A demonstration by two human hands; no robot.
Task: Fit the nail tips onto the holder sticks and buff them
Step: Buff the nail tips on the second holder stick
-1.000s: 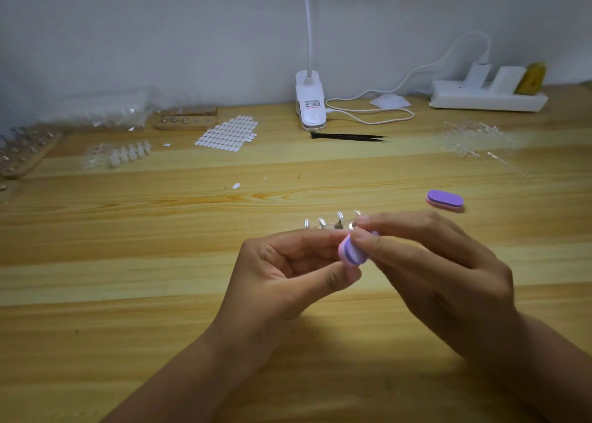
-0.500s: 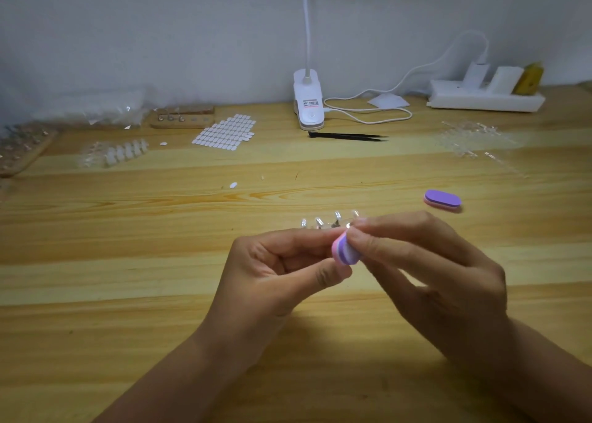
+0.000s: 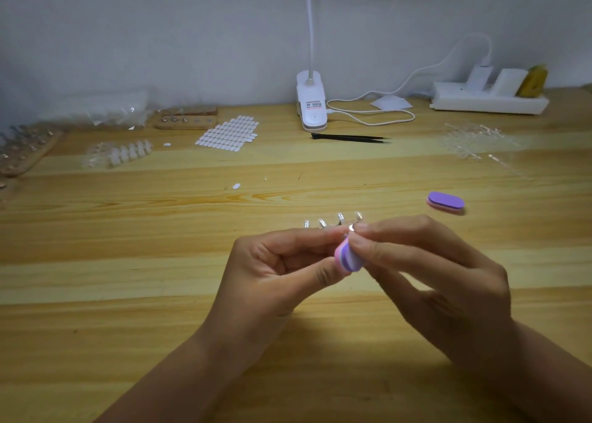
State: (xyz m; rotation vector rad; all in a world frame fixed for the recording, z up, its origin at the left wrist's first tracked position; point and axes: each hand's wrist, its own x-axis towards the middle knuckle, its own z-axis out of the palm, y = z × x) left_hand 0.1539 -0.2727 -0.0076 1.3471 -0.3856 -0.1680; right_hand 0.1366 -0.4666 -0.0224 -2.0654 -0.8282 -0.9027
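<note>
My left hand [image 3: 272, 278] pinches a clear holder stick whose tip is hidden behind the fingers, held above the middle of the wooden table. My right hand [image 3: 432, 278] grips a small purple and pink buffer block [image 3: 347, 257] between thumb and fingers, pressed against the stick's tip. Just beyond my fingers stand a few clear nail tips on holder sticks [image 3: 331, 222]. A second purple buffer block [image 3: 445, 201] lies on the table to the right.
Black tweezers [image 3: 350, 137] and a white clip lamp [image 3: 310, 105] sit at the back centre. A sheet of adhesive tabs [image 3: 229, 133], nail tips [image 3: 128, 150] and wooden stands [image 3: 185, 120] lie at the back left. Clear sticks [image 3: 474, 141] and a power strip [image 3: 488, 101] are back right.
The buffer block in my right hand has shifted slightly left and down against the stick. Both hands stay together in the same spot.
</note>
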